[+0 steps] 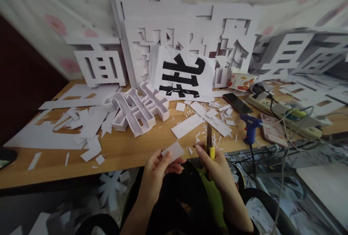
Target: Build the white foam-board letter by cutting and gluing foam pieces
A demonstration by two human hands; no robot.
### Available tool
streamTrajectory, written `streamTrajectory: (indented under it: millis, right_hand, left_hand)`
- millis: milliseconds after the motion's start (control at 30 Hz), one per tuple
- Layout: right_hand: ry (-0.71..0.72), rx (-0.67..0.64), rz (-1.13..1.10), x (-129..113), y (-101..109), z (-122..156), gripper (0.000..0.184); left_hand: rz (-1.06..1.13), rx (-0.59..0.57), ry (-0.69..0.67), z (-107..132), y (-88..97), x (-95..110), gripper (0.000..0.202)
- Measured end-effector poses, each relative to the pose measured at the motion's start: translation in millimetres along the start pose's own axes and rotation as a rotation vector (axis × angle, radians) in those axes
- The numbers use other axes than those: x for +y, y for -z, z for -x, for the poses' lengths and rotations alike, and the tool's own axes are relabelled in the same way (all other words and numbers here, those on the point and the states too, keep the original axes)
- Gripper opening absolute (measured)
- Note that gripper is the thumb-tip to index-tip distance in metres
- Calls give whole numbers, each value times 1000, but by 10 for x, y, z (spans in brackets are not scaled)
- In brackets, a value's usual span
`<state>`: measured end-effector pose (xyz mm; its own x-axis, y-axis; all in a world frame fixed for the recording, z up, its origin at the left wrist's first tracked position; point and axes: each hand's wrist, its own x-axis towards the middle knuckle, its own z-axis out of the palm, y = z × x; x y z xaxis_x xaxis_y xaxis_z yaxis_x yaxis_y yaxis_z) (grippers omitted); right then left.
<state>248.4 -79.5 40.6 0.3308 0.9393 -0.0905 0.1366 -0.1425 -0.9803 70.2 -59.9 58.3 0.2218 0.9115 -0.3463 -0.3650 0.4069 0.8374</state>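
Observation:
My left hand (160, 168) pinches a small white rectangular foam board piece (174, 152) between thumb and fingers, just over the table's front edge. In my right hand (216, 164) is a yellow utility knife (210, 151), its dark blade extended and pointing up and away from me. The blade is apart from the piece. Beyond my hands lies a hollow white foam board character (138, 110) with raised side walls. Behind it a paper sheet with a printed black character (185, 74) leans against tall white boards.
White offcuts (89, 119) litter the wooden table (119, 151). Long strips (187, 125) and shavings lie ahead. A blue hot glue gun (250, 128), phones (237, 103), a power strip (282, 115) and tangled cables occupy the right; a paper cup (241, 80) stands behind.

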Motion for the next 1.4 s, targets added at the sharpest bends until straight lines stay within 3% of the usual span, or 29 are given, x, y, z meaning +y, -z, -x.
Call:
streamTrajectory:
  millis: [200, 433, 533, 633, 700, 767, 833, 900, 967, 1033, 1167, 1400]
  right_hand:
    - [-37, -197, -253, 12, -187, 72, 46]
    - [-59, -63, -295, -14, -153, 50, 46]
    - [-73, -61, -308, -20, -164, 53, 48]
    - [-60, -106, -298, -19, -202, 37, 43]
    - [-85, -204, -345, -11, -210, -19, 40]
    - [-143, -302, -479, 10, -191, -127, 42]
    - [-187, -372, -646, 53, -150, -280, 45]
    - [-202, -407, -779, 115, -104, -448, 43]
    - [-188, -408, -867, 182, -65, -591, 37]
    - [-169, -375, -935, 238, -37, -682, 31]
    - [-175, -329, -993, 271, 10, -725, 26]
    - [-201, -367, -878, 275, 22, -791, 28]
  left_hand:
    - [-40, -19, 9, -25, 9, -106, 50]
    - [1, -70, 17, -38, 7, -119, 66]
    - [-79, -54, -39, -29, 8, -143, 54]
    - [-178, 66, -110, -23, 59, -111, 43]
    - [-285, 208, -219, -49, 176, 42, 35]
    - [-519, 331, -448, -107, 365, 330, 24]
    - [-896, 366, -775, -186, 575, 697, 17]
    - [-1248, 368, -918, -273, 730, 1031, 20]
    - [-1459, 295, -921, -362, 792, 1238, 27]
    - [-1540, 235, -870, -444, 782, 1297, 27]
    - [-1538, 229, -763, -552, 742, 1199, 19]
    - [-1455, 231, -652, -579, 782, 1158, 15]
